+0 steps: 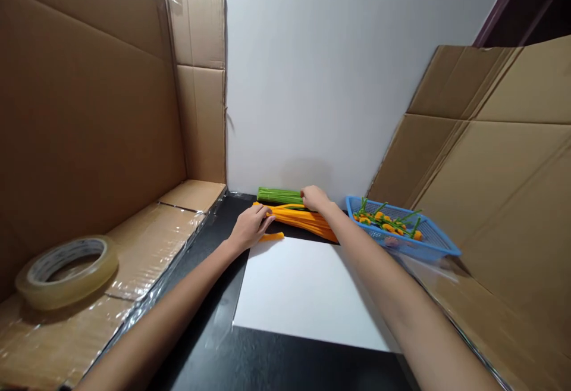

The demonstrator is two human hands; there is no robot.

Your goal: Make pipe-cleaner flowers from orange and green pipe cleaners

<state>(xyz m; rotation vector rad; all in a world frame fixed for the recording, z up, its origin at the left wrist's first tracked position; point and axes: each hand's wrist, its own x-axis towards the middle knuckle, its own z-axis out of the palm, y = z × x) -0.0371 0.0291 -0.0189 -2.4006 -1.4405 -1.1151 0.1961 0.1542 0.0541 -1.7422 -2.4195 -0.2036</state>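
A bundle of fuzzy orange pipe cleaners lies across the black table top near the wall. At its left end is my left hand, fingers closed on the strand ends. My right hand is pinched at a single orange strand that arcs a little above the bundle; its fingertips are partly hidden. Just behind, along the wall, lies a bundle of green pipe cleaners, its right end covered by my right hand. A short orange piece rests below my left hand, by the far edge of a white sheet.
A blue basket on the right holds several small orange and green pipe-cleaner pieces. A roll of clear tape lies on cardboard at left. Tall cardboard panels flank both sides, and a pale wall closes the back.
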